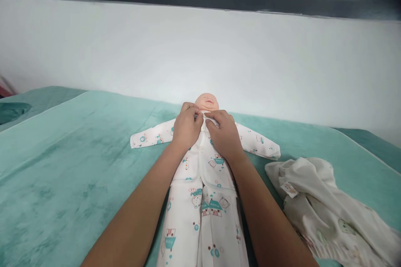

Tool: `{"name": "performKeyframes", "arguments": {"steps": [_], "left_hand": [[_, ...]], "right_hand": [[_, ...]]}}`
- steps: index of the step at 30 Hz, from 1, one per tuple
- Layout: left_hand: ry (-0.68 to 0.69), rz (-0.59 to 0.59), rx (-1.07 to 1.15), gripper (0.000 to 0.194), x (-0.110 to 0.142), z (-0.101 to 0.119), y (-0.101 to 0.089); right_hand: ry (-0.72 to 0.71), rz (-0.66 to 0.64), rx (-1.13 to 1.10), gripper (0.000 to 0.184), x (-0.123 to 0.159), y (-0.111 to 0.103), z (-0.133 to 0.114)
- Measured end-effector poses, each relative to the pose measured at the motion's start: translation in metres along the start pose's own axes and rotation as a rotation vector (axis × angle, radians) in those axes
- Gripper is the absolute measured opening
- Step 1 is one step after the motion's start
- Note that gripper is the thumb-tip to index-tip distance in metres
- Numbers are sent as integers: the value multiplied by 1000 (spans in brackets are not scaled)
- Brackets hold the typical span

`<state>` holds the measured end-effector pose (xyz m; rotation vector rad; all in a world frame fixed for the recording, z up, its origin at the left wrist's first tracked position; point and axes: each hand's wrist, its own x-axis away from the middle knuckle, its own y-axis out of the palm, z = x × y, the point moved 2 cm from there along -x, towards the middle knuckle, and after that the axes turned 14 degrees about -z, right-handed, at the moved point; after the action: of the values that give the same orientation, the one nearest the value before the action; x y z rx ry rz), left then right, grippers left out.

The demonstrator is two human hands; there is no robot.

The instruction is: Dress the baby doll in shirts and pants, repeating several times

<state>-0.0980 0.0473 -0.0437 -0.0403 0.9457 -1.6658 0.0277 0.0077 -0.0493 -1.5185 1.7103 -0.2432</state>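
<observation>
Item: white printed jacket (203, 162), on a doll (207, 102) lying on its back, sleeves spread to both sides. Long axis: straight away from the wearer of the camera, collar at the far end, directly between both hands, neither clearly nearer.
Left hand (187, 125): narrow, fingertips at the collar; grip on cloth cannot be told.
Right hand (223, 130): thumb and forefinger slightly parted beside it; grip likewise unclear.
Below: matching trousers (206, 229).
Right: crumpled pale garment (328, 204).
Beneath: green cover (78, 167).
Beyond: white wall (200, 50).
</observation>
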Motion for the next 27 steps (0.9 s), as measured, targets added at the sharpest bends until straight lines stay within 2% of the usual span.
{"name": "performKeyframes", "arguments": {"steps": [10, 21, 27], "left_hand": [[-34, -27, 118, 12, -1, -4, 1], [61, -25, -139, 14, 3, 2, -2], [86, -27, -203, 15, 3, 4, -3]], "right_hand": [[1, -1, 16, 25, 0, -1, -1], [57, -47, 123, 28, 4, -4, -12], [59, -60, 86, 33, 2, -2, -8]]}}
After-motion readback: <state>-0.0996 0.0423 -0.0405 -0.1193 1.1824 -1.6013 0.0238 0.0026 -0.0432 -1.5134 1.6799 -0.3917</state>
